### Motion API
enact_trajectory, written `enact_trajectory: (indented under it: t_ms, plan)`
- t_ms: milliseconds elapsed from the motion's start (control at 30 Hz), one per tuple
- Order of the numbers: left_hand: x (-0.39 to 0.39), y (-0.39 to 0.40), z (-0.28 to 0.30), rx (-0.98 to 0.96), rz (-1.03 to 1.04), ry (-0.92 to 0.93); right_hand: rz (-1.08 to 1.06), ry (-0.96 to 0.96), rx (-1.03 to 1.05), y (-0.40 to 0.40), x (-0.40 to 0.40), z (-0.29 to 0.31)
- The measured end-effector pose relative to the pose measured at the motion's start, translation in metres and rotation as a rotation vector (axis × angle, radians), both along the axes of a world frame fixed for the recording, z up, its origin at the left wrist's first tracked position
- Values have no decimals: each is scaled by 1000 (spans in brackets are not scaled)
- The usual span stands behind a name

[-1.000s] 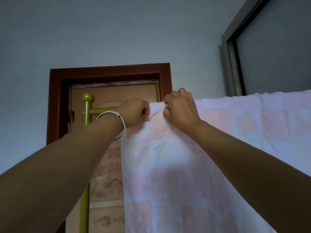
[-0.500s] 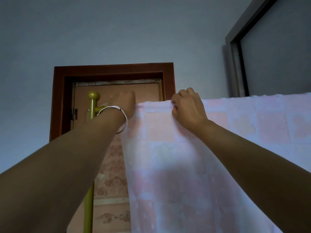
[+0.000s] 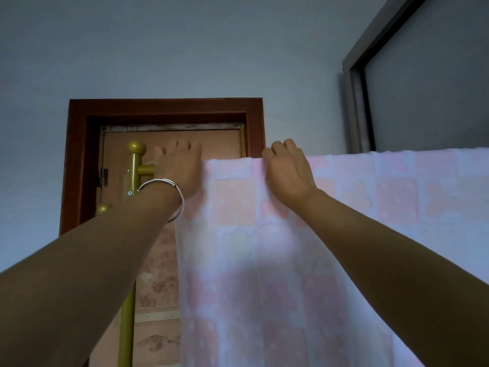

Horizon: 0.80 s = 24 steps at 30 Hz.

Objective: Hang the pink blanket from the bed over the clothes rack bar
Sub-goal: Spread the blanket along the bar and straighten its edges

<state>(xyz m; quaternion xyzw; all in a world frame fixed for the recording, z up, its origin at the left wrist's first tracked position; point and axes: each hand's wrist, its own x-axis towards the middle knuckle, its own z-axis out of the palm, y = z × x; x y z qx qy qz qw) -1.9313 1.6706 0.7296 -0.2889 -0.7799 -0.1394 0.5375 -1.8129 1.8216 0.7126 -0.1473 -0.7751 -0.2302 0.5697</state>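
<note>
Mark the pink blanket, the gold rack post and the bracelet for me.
pink blanket (image 3: 277, 260): head view, on the checked cloth hanging below the bar.
gold rack post (image 3: 135, 168): head view, on the upright just under its ball top.
bracelet (image 3: 177, 197): head view, on the silver band at the left wrist.

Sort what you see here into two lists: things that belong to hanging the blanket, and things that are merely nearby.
Belongs to the job:
pink blanket
gold clothes rack
left hand
right hand

Merely nearby:
brown door
door frame
silver bracelet
grey window frame
</note>
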Motion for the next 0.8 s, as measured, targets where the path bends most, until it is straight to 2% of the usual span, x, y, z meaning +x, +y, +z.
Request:
enact_trajectory:
  t_ms: [167,267,533,800]
  plan:
    - [27,37,-23,-40,-246,102,-55,-40,23,14,20,-17]
    - [43,52,-22,-26,-312,139,-130,-52,-2,25,44,-18]
    - [58,70,-2,-77,-242,117,-249,-113,14,50,74,9]
    - [68,69,-8,-119,-217,-5,-160,-173,87,61,71,12]
